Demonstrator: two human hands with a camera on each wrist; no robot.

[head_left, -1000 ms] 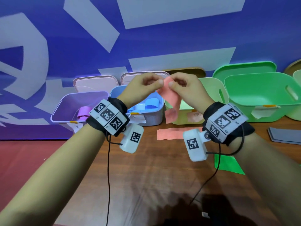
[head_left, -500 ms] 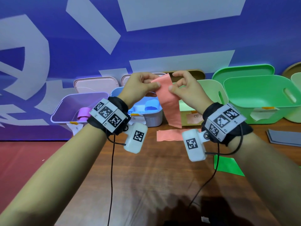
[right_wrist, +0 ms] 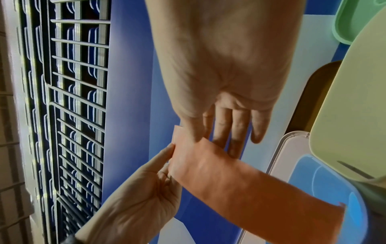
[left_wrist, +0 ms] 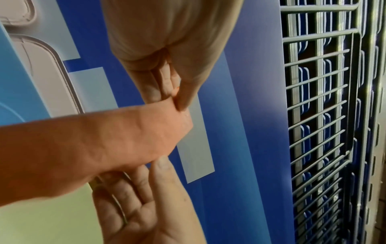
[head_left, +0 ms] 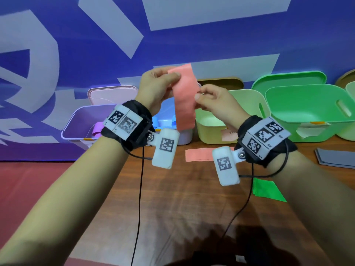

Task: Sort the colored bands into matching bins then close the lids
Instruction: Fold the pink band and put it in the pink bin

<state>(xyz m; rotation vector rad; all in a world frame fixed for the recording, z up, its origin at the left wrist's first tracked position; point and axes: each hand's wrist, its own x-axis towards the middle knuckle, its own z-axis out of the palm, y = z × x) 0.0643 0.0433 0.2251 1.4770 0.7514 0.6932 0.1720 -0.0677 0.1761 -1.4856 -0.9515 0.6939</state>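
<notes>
We see the left hand (head_left: 153,87) raised above the worktop (head_left: 172,198), its thumb and fingers pinching the upper edge of a flat salmon-pink rubbery band (head_left: 184,100), while the right hand (head_left: 215,102), just beside and a little lower, pinches the band's right edge between thumb and forefinger; the strip hangs down straight between them. Behind the left hand stands a blue plastic bin (head_left: 184,135) with blue loops in it, and farther to its left an open lilac plastic bin (head_left: 76,123) holding a purple band (head_left: 97,129). Behind the right hand sits a pale yellow-green bin (head_left: 247,100), and to its right a larger mint-green bin (head_left: 307,112) with its lid propped behind. Below the hands a second salmon-pink strip (head_left: 197,154) lies flat on the wood, with a bright green sheet (head_left: 267,191) under the right forearm and grey sheets (head_left: 336,156) off to the right.
</notes>
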